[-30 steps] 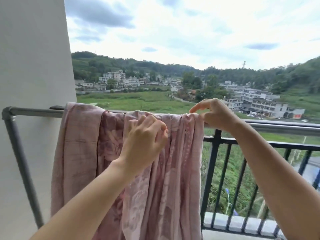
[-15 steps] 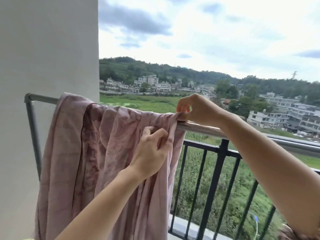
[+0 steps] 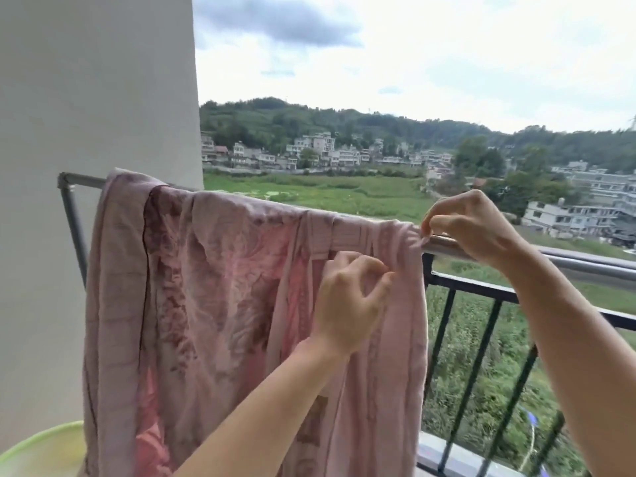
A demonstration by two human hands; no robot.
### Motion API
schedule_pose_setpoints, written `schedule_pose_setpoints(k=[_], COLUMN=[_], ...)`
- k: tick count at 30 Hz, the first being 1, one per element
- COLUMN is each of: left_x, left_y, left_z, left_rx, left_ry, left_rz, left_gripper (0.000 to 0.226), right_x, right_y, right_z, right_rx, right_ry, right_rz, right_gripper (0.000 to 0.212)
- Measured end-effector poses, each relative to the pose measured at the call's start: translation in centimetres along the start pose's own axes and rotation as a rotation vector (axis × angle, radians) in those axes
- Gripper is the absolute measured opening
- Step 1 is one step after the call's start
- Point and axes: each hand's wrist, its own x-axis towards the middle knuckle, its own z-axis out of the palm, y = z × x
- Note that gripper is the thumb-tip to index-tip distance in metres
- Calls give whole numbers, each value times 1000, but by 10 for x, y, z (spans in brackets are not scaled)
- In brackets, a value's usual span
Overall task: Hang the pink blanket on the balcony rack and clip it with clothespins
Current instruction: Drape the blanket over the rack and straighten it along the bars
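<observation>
The pink blanket (image 3: 213, 304) with a darker floral pattern is draped over the grey metal rack bar (image 3: 550, 258) and hangs down in front of me, bunched into folds. My left hand (image 3: 347, 304) pinches a fold of the blanket just below the bar. At the bar itself, my right hand (image 3: 471, 225) pinches the blanket's right top edge between thumb and fingers. No clothespins are in sight.
A white wall (image 3: 96, 98) stands at the left, where the rack's corner post (image 3: 74, 228) bends down. A black balcony railing (image 3: 481, 339) runs below the bar at the right. A light green basin rim (image 3: 38, 445) shows at the bottom left.
The blanket has been spread farther to the right along the bar and lies flatter. My right hand moved right with its edge, and my view shifted left and closer.
</observation>
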Motion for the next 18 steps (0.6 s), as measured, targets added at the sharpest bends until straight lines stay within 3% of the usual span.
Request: schedule_pose_setpoints(k=[2,3,4,6,8,11,14,16,18], left_x=[-3,-2,0,4,3,-3,-4,-3,-6], left_y=[-16,-23,-28,-31,-28,-31,-30,-29,-26], left_z=[-9,-12,-13,-10,-2,10,16,18,20], left_rx=[27,37,33,-75,-169,-36,-21,-27,-28], left_ry=[201,226,200,78,-17,63,-49,-137,-115], left_rz=[-184,-275,-343,-400,-398,-226,-227,-266,-195], left_gripper=[34,47,58,67,64,51,42,11,11], right_x=[6,11,16,26,32,36,36,35,33], right_y=[-5,-9,-12,-20,-26,-29,-24,-19,-14], right_z=[2,6,11,22,28,23,11,6,-1], right_rx=[-66,-142,-201,-265,-243,-233,-315,-344,-384], right_ry=[26,34,8,-128,-304,-433,-416,-372,-343], right_rz=[-18,-43,-59,-38,35,71,18,-15,-36], right_gripper=[22,18,15,31,50,51,35,23,17])
